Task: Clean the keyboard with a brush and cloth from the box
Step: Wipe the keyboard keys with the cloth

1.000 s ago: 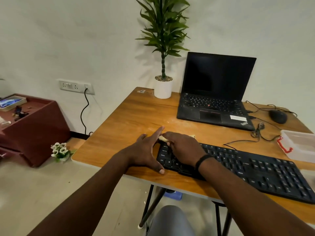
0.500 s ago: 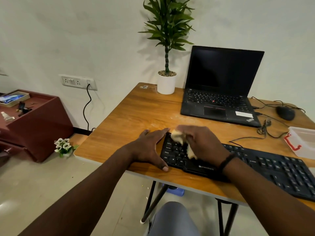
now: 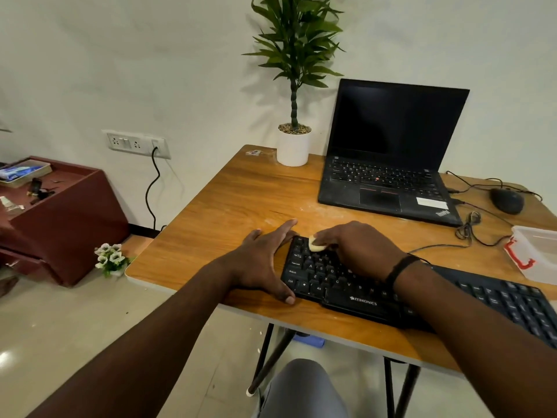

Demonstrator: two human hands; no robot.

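Nearby: laptop (image 3: 388, 179), potted plant (image 3: 294, 146), mouse (image 3: 507, 200).

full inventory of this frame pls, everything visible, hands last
keyboard: 1, black, near edge of the table, angled
cloth: 1, pale yellow, bunched on the keyboard's top-left keys
table: 1, wooden top, black legs
laptop: 1, black, open, screen dark, back of table
potted plant: 1, green in white pot, left of laptop
mouse: 1, black, corded, right of laptop
box: 1, clear with red clasp, right edge of table
cabinet: 1, dark red, on the floor at left
flowers: 1 small white bunch, on the floor
wall socket: 1, white, black cable plugged in
left hand: flat against keyboard's left end
right hand: holds the cloth on the keys
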